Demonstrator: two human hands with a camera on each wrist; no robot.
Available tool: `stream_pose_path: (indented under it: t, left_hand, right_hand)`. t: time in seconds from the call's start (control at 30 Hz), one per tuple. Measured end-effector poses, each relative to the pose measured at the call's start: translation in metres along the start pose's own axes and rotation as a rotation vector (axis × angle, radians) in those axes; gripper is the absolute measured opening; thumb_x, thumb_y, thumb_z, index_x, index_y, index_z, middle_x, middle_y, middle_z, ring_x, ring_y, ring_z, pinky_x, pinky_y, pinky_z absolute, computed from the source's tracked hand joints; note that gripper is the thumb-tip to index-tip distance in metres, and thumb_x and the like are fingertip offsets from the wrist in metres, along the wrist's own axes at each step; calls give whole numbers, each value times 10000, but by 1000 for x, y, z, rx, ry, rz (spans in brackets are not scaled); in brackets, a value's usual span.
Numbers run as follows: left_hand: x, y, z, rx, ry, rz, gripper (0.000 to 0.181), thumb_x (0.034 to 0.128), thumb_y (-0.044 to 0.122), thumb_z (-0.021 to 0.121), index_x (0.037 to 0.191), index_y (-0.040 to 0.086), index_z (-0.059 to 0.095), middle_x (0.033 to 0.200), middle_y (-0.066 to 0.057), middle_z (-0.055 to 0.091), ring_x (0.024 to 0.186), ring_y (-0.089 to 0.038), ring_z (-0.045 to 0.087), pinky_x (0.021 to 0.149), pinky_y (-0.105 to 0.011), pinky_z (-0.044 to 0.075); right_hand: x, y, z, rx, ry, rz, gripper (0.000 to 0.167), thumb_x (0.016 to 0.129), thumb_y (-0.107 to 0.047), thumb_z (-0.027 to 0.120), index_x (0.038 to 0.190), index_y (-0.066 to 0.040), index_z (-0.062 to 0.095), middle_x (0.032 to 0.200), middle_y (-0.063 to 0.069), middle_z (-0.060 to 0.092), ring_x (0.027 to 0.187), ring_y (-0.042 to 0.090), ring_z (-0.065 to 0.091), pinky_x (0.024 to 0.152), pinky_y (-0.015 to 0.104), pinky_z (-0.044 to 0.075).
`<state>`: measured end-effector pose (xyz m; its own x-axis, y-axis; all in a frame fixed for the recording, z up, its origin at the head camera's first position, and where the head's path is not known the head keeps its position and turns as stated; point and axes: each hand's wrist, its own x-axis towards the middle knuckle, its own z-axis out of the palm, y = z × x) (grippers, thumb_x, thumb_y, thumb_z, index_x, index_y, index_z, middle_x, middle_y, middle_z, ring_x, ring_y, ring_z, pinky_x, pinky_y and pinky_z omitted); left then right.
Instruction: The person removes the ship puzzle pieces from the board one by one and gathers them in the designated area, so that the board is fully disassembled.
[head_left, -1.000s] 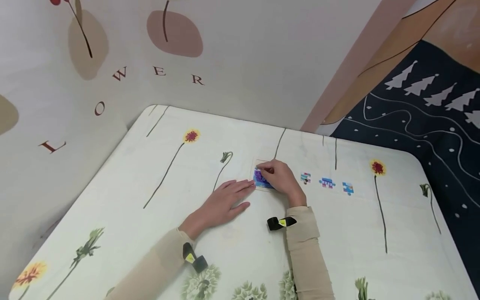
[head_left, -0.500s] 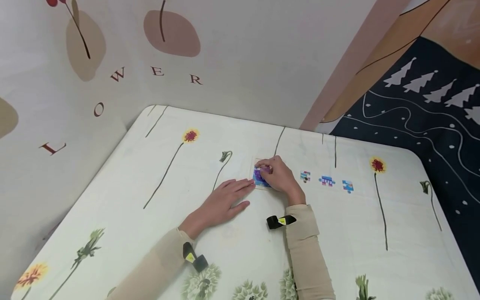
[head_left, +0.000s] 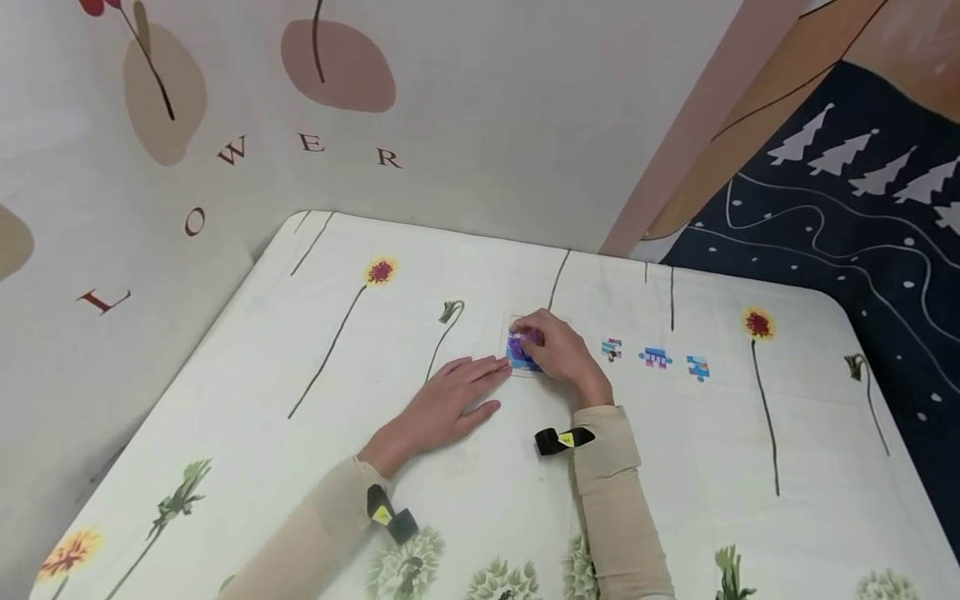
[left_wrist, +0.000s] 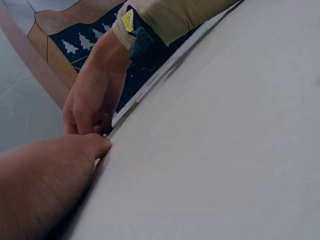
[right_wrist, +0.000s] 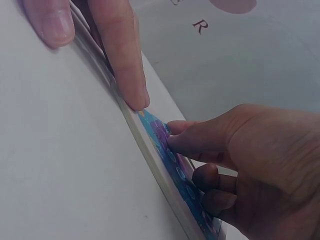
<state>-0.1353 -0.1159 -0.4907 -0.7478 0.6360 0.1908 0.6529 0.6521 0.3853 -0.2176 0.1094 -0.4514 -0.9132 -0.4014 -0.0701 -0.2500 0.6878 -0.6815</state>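
Note:
A small blue and purple puzzle [head_left: 517, 357] lies in a thin, pale-edged tray [right_wrist: 150, 167] near the middle of the table. My right hand [head_left: 564, 357] bends over its right side, thumb and fingertips pinching a purple puzzle piece [head_left: 534, 337] at the surface; the fingers hide much of it. In the right wrist view the right hand [right_wrist: 270, 160] comes from the right. My left hand [head_left: 452, 405] lies flat with extended fingers, its fingertips touching the tray's lower left corner. The left wrist view shows the left hand [left_wrist: 47, 180] close up, without the puzzle.
Three loose puzzle pieces lie in a row right of my right hand: one striped [head_left: 611, 349], one blue and purple [head_left: 656, 357], one blue [head_left: 698, 367]. A flower-printed cloth [head_left: 300, 333] covers the table, with a wall behind its far edge.
The right hand's fingers have shifted slightly over the puzzle, and more purple shows between thumb and fingers. The left hand stays in place. The head view has tilted slightly.

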Motion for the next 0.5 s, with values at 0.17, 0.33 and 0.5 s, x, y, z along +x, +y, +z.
stream_pose_path:
  t: [0.17,0.33,0.5]
  left_hand:
    - [1,1,-1,3,-15,-13,559,1098,388,482,1595,141,417,1645,-7,393,1528,-189,326,1244,-435,243]
    - [1,1,-2,-5,-23,-15,556,1099,381,479,1594,135,418,1648,-10,387,1529,-196,323,1244,-436,241]
    - [1,2,-3,-12,-26,-17,554,1099,376,482,1592,133,421,1652,-8,380,1531,-196,319,1247,-438,234]
  right_hand:
    - [1,1,0,13,-1,-3,288,1022,-75,616,1294,-62,708,1285,126,654,1212,309,598,1088,505,445]
    - [1,1,0,3,-5,-1,290,1016,-61,613,1282,-59,729,1227,139,652,1107,298,587,995,487,480]
    - [0,-1,-1,-9,-13,4,284,1014,-59,596,1265,-69,730,1131,126,596,948,261,516,835,429,457]
